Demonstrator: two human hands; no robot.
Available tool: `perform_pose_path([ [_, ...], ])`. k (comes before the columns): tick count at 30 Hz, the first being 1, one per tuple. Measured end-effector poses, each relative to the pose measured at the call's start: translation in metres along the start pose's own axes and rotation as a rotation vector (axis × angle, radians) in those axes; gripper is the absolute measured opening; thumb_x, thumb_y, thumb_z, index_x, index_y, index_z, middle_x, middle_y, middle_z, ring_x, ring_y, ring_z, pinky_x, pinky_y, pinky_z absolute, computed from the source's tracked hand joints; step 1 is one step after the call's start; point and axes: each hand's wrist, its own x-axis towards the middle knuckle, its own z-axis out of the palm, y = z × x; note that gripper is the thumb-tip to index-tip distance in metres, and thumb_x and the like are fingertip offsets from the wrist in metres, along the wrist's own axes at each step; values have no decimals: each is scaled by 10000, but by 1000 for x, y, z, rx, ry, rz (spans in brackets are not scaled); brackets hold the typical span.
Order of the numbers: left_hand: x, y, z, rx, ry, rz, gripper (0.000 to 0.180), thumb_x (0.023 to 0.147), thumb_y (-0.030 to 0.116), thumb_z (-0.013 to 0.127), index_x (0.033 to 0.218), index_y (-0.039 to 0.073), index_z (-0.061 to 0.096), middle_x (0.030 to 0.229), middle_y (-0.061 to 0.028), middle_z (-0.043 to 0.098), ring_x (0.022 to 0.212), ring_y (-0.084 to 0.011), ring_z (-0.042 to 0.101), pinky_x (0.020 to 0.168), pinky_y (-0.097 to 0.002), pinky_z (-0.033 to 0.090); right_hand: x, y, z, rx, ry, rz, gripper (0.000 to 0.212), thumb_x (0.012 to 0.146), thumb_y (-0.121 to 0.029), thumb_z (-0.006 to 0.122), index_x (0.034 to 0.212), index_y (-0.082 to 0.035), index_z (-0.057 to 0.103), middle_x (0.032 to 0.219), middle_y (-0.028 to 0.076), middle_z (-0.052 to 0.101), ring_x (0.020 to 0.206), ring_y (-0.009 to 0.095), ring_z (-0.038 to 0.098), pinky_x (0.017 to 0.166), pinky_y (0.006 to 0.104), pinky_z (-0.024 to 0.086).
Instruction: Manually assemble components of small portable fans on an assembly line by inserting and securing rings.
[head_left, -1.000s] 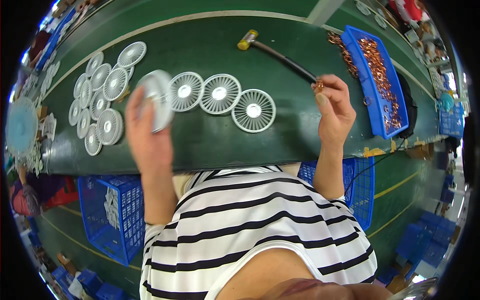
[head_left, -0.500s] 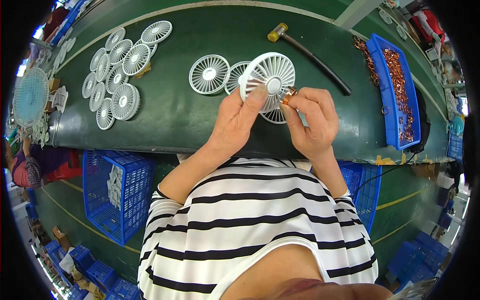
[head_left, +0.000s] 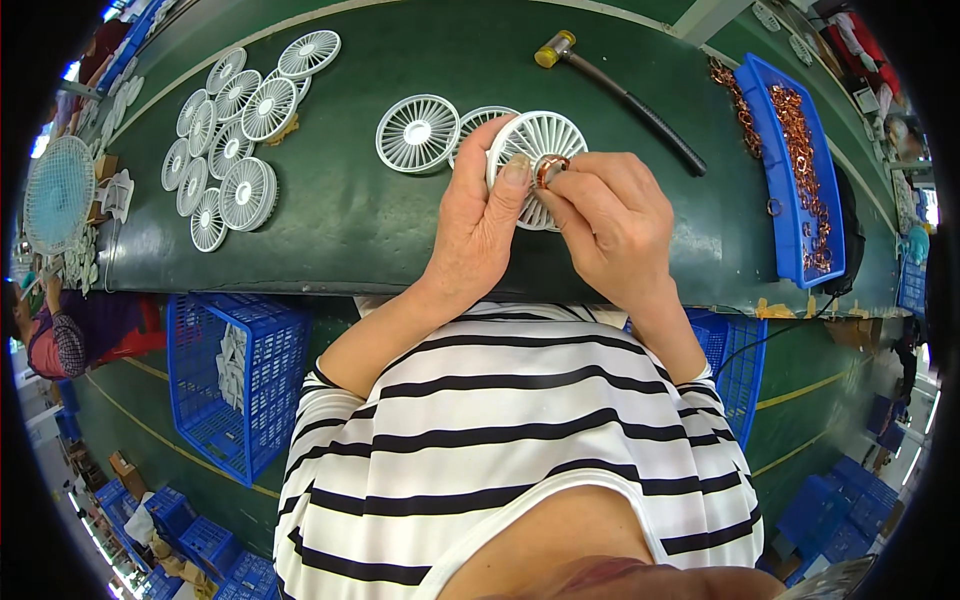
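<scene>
My left hand (head_left: 474, 215) grips a round white slatted fan cover (head_left: 545, 128) by its left side, thumb on the face and fingers around the rim. Between the fingertips of my right hand (head_left: 622, 215) is a copper-coloured ring (head_left: 550, 170), held against the middle of that cover. Whether the ring sits around the hub I cannot tell, since my fingers partly hide it. Just behind, two more white covers lie on the green table: one in full view (head_left: 417, 133), the other (head_left: 484, 122) partly covered by my hand and the held cover.
A mallet (head_left: 630, 100) with yellow faces and a dark handle lies beyond my right hand. At the right stands a blue tray (head_left: 790, 240) of copper rings, with more rings (head_left: 735, 105) along its left side. Several white covers (head_left: 243, 193) are grouped on the left. Blue crates (head_left: 240, 385) flank me below the table.
My right hand has brought the copper ring left and up onto the middle of the cover. The left hand still holds the cover, now turned to face me more.
</scene>
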Motion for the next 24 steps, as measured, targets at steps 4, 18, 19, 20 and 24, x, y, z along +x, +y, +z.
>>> perform_pose_path([
  [4, -2, -2, -1, 135, 31, 44, 392, 1013, 273, 443, 1307, 18, 395, 1028, -84, 594, 893, -124, 552, 772, -263, 472, -1, -1, 0, -33, -161, 46, 112, 741, -46, 652, 841, -63, 605, 841, 58, 587, 756, 250, 565, 672, 360, 446],
  [18, -1, 2, 0, -99, -79, -150, 450, 970, 190, 529, 1332, -3, 344, 1144, -95, 555, 1022, -129, 548, 882, -275, 459, -6, -7, -7, -67, -88, 190, 323, 691, -90, 740, 997, -56, 644, 927, 49, 590, 833, 242, 562, 728, 367, 407],
  [19, -3, 6, -1, -161, -103, -204, 475, 959, 183, 549, 1336, -9, 334, 1148, -100, 552, 1019, -131, 551, 884, -279, 461, -7, -5, -11, -89, -151, 120, 341, 687, -103, 746, 1012, -58, 654, 931, 44, 589, 846, 232, 563, 742, 369, 403],
  [20, -4, 10, -2, -241, -135, -277, 501, 941, 175, 576, 1340, -8, 333, 1148, -101, 550, 1022, -130, 552, 888, -278, 460, -7, -3, -15, -98, -149, 128, 341, 687, -103, 746, 1012, -58, 654, 931, 44, 589, 846, 232, 563, 742, 369, 403],
  [24, -8, 8, -2, -252, -236, -326, 495, 940, 187, 588, 1337, 3, 357, 1109, -76, 563, 993, -108, 553, 857, -249, 460, -6, 2, -37, -36, -246, -65, 343, 700, -136, 739, 1034, -80, 686, 1116, 51, 628, 1003, 246, 580, 829, 366, 418],
])
